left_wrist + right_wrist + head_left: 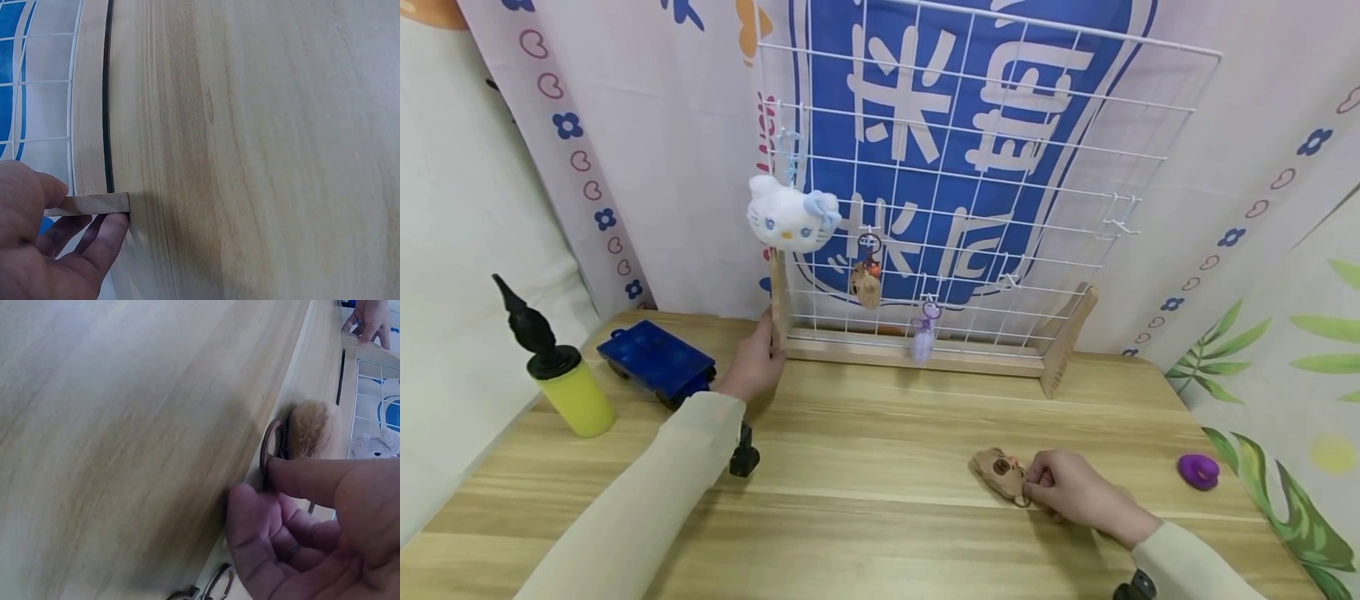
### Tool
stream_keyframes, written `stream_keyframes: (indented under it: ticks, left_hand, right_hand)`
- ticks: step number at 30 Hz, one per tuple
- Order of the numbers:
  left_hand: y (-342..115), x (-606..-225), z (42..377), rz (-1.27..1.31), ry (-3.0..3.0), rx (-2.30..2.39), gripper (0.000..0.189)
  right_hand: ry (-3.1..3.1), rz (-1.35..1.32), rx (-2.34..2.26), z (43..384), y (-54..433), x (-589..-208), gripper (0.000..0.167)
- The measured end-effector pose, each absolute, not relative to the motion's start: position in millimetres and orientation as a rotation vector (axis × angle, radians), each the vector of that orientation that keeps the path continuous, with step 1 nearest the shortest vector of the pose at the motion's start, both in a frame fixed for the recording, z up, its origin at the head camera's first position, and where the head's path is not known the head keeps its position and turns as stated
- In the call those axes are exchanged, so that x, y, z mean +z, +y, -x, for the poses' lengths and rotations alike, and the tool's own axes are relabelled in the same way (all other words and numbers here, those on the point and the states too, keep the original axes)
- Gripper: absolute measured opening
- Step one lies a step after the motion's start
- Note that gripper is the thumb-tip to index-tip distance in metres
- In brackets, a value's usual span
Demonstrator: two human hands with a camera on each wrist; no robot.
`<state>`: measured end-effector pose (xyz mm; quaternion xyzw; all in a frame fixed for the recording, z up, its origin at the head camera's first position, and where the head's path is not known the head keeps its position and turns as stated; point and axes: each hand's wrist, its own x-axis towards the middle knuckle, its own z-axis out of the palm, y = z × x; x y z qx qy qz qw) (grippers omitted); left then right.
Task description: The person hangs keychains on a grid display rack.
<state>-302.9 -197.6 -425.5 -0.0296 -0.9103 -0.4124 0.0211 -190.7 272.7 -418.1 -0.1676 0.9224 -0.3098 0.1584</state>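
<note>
My left hand (752,367) grips the left wooden upright (103,204) of a white wire grid stand, thumb on one side and fingers on the other. Over the table at the right, my right hand (1078,492) pinches the metal ring (269,440) of a brown plush keychain (997,472) between thumb and fingers. The plush lies on the tabletop, left of that hand. On the grid hang a white cat-head plush (790,218) with a blue bow, a small brown plush keychain (868,287) and a purple keychain (923,340).
Bare white hooks (1120,223) hang on the grid's right side. A blue toy cart (658,360) and a yellow hand pump (576,400) stand at the left. A purple hat-shaped item (1198,472) lies at the right edge. More metal rings (219,584) show below my right hand.
</note>
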Motion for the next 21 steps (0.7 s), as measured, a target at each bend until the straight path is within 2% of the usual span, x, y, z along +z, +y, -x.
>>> stream_keyframes:
  ticks: [21]
  left_hand:
    - [-198.2,-425.1,302.5,0.099,-2.813,-1.282,0.079]
  right_hand:
    - [2.555,0.475,-1.003,192.1,280.2,-409.7,0.007]
